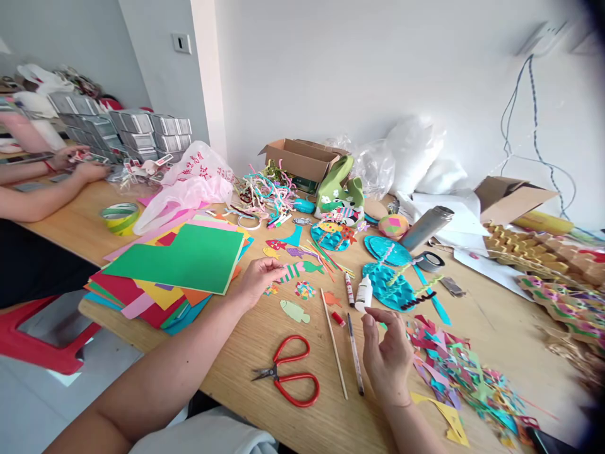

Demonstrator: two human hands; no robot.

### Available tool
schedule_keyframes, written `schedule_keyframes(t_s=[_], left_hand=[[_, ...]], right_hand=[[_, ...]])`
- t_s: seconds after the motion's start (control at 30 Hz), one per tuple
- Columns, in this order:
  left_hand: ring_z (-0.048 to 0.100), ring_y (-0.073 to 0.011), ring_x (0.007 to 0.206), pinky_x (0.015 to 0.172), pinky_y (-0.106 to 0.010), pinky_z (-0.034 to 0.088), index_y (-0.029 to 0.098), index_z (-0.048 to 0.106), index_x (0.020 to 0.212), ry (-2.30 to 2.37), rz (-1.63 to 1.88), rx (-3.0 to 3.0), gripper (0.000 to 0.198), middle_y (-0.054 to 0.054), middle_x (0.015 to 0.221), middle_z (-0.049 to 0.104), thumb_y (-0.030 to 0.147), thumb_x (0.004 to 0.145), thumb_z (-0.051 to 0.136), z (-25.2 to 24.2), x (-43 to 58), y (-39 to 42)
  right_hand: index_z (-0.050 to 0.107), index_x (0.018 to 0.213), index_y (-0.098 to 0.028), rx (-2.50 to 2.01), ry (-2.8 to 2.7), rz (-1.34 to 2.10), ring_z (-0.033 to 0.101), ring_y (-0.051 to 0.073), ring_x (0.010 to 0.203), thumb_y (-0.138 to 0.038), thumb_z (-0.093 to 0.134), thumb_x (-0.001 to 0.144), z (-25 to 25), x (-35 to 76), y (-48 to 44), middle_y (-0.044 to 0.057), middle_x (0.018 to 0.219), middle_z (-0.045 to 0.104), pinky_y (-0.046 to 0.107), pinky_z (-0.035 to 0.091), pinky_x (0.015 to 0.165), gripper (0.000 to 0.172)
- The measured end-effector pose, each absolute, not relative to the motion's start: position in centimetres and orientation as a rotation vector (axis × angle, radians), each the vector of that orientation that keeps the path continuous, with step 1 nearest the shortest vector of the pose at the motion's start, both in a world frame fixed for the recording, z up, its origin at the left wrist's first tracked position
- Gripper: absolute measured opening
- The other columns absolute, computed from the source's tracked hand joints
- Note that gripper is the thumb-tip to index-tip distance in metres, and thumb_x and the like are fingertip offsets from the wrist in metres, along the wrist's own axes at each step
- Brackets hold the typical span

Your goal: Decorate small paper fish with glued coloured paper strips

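Observation:
My left hand (259, 282) is closed in a pinch on the near end of a striped green and pink paper fish (293, 272). My right hand (388, 350) curls with thumb and forefinger together beside a white glue bottle (363, 294); a bit of green shows by its fingers, too small to name. Between the hands lie a pale green paper fish (295, 311), an orange paper fish (332, 299), a red cap (338, 319), a marker (349, 290), a wooden stick (334, 343) and a pen (355, 354). Red-handled scissors (297, 379) rest near the table's front edge.
Coloured paper sheets (189, 258) are stacked at left, beside tape (120, 219). Paper scraps (454, 366) spread at right. Blue egg-carton pieces (385, 287), a steel flask (428, 227) and pipe cleaners (269, 192) stand farther back. Another person's hands (82, 165) work at far left.

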State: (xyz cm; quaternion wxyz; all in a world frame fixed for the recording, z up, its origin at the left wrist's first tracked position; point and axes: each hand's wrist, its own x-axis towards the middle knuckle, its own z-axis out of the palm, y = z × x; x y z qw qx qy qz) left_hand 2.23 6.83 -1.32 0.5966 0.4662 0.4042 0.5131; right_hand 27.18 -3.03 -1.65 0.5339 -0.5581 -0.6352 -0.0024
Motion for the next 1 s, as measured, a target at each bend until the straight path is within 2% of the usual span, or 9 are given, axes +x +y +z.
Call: schedule_keyframes(t_s=[0.23, 0.5, 0.67, 0.8, 1.0], left_hand=[[0.055, -0.0115, 0.063, 0.061, -0.023, 0.042, 0.015, 0.065, 0.068, 0.990, 1.135, 1.092, 0.027, -0.002, 0.068, 0.064, 0.038, 0.060, 0.075, -0.5, 2.7, 6.1], [0.055, -0.0119, 0.060, 0.059, -0.025, 0.043, 0.015, 0.063, 0.066, 0.943, 1.128, 1.010, 0.026, -0.002, 0.064, 0.062, 0.036, 0.057, 0.075, -0.6, 2.9, 6.4], [0.055, -0.0117, 0.058, 0.059, -0.025, 0.042, 0.015, 0.061, 0.064, 0.940, 1.130, 0.959, 0.026, -0.002, 0.063, 0.062, 0.034, 0.055, 0.076, -0.6, 2.9, 6.3], [0.054, -0.0111, 0.057, 0.058, -0.025, 0.041, 0.015, 0.061, 0.063, 0.960, 1.120, 0.968, 0.025, -0.001, 0.061, 0.061, 0.035, 0.057, 0.074, -0.9, 2.9, 6.5], [0.054, -0.0109, 0.058, 0.057, -0.023, 0.040, 0.016, 0.063, 0.068, 1.022, 1.100, 0.962, 0.025, -0.001, 0.064, 0.062, 0.036, 0.058, 0.073, -1.7, 2.7, 7.0]], right_hand=[[0.058, 0.087, -0.019, -1.335, -1.591, -0.088, 0.055, 0.019, 0.080, -0.025, 0.055, 0.090, -0.4, 27.0, -3.2, 0.003, 0.082, 0.060, 0.033, 0.041, 0.073, 0.007], [0.061, 0.086, -0.022, -1.423, -1.891, -0.115, 0.056, 0.021, 0.083, -0.032, 0.054, 0.090, 3.0, 26.3, -1.1, 0.003, 0.082, 0.065, 0.034, 0.041, 0.076, 0.012], [0.066, 0.083, -0.022, -1.707, -2.107, -0.013, 0.060, 0.023, 0.084, -0.033, 0.051, 0.088, 5.5, 27.5, 5.0, 0.005, 0.081, 0.070, 0.034, 0.041, 0.074, 0.019], [0.068, 0.094, -0.021, -2.105, -2.340, -0.033, 0.061, 0.024, 0.098, -0.025, 0.046, 0.090, 7.2, 27.4, 9.7, 0.008, 0.099, 0.071, 0.033, 0.042, 0.078, 0.022], [0.068, 0.097, -0.016, -2.277, -2.482, 0.045, 0.063, 0.024, 0.098, -0.022, 0.054, 0.090, 6.4, 26.8, 13.7, 0.012, 0.102, 0.069, 0.033, 0.048, 0.080, 0.017]])
